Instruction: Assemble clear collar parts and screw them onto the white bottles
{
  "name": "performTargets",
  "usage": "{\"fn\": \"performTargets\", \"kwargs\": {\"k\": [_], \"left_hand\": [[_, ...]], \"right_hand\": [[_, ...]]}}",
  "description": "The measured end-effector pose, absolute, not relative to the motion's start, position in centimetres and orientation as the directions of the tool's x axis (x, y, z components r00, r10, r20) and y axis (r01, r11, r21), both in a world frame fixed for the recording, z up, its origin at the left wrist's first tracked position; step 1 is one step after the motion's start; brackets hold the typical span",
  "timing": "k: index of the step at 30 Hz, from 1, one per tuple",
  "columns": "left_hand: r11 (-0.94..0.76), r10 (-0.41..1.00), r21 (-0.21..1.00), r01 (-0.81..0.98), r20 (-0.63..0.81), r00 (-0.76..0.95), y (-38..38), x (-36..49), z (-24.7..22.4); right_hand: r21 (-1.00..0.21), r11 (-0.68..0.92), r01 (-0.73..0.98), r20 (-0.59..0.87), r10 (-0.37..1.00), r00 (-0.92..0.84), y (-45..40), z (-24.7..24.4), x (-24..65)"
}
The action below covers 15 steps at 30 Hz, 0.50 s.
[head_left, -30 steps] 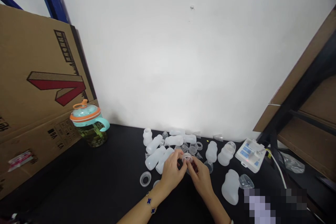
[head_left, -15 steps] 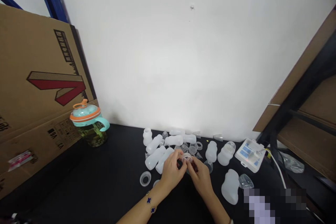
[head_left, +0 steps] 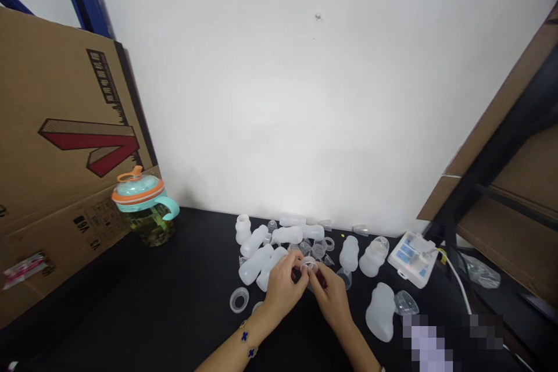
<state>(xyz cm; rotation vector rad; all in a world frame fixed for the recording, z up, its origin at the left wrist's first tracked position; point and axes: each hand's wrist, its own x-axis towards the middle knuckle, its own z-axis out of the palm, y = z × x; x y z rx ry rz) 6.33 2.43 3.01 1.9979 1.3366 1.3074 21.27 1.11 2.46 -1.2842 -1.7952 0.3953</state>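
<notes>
1. Both hands are working together just above the black counter [head_left: 131, 285]: the left hand [head_left: 282, 290] comes in from the lower left and the right hand [head_left: 332, 296] from the lower right.
2. The thing in play is a small see-through plastic ring [head_left: 309, 265], held up between the two hands at about the middle of the pile of parts.
3. Fingers on both hands are curled in and pinching that ring from either side, not spread. Can't tell exactly how many are on it.
4. There's a dark red bit [head_left: 321, 276] right under the ring, partly behind the right hand. No idea what it is from this angle.
5. Frosted plastic bottle bodies [head_left: 255, 264] lie just beyond the hands, mixed with small clear cones and rings. A thicker white ring [head_left: 239, 300] sits on its own near the left hand.
6. The left wrist has a blue clover bracelet [head_left: 244, 336] on it.
7. Off to the left, a lidded teal-and-orange sippy cup [head_left: 143, 200] stands against a cardboard box [head_left: 65, 116]. Off to the right is a white electronic unit [head_left: 412, 258] with a white cable [head_left: 453, 279].
</notes>
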Motion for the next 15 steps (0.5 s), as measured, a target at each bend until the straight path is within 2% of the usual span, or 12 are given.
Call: {"fn": "performTargets", "kwargs": {"k": [15], "left_hand": [[-0.459, 0.875, 0.739, 0.493, 0.473, 0.106, 2.58, 6.19, 3.21]], "right_hand": [[-0.68, 0.402, 0.613, 0.448, 0.89, -0.086, 1.18, 2.27, 21.17]]}}
